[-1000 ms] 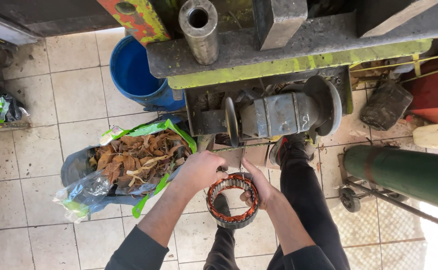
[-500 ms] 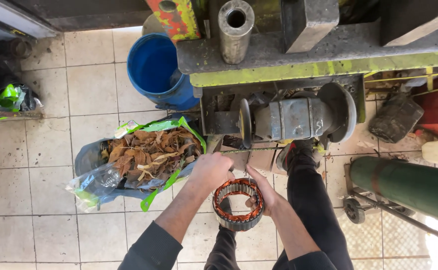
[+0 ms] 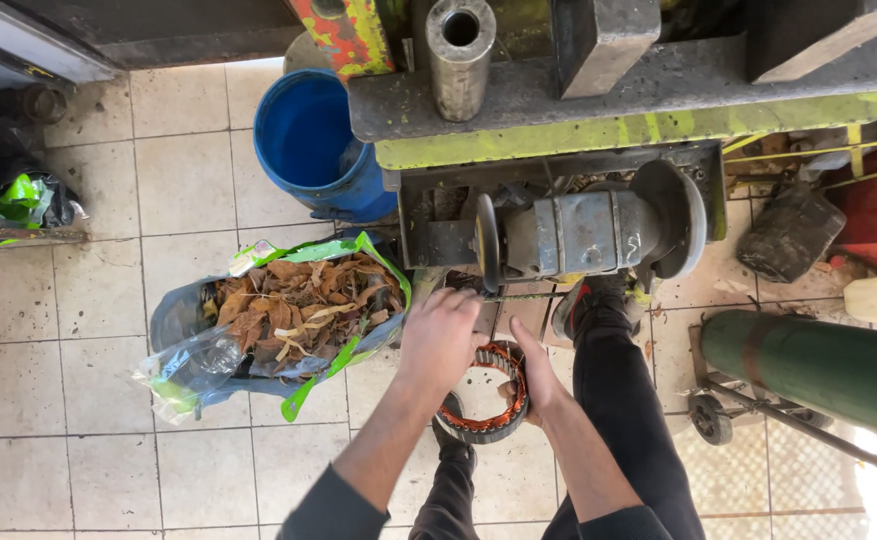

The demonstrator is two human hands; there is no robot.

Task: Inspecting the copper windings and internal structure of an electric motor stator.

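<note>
while both hands are on it: how this stator ring handles

since it looks like stacked steel with copper windings point(image 3: 503, 358), i'd guess the motor stator point(image 3: 485, 400) is heavy for its size and stiff, with edges that could bite. it sits in the air over the tiled floor point(image 3: 88, 300), just below the grey motor point(image 3: 583, 232) under the bench point(image 3: 638, 125). left hand point(image 3: 440, 338) is curled over the upper left rim, right hand point(image 3: 536, 375) cups the right side, both gripping it. best hold looks like the outer steel rim, not the windings. bore faces up toward the camera, so no real long axis.
</note>
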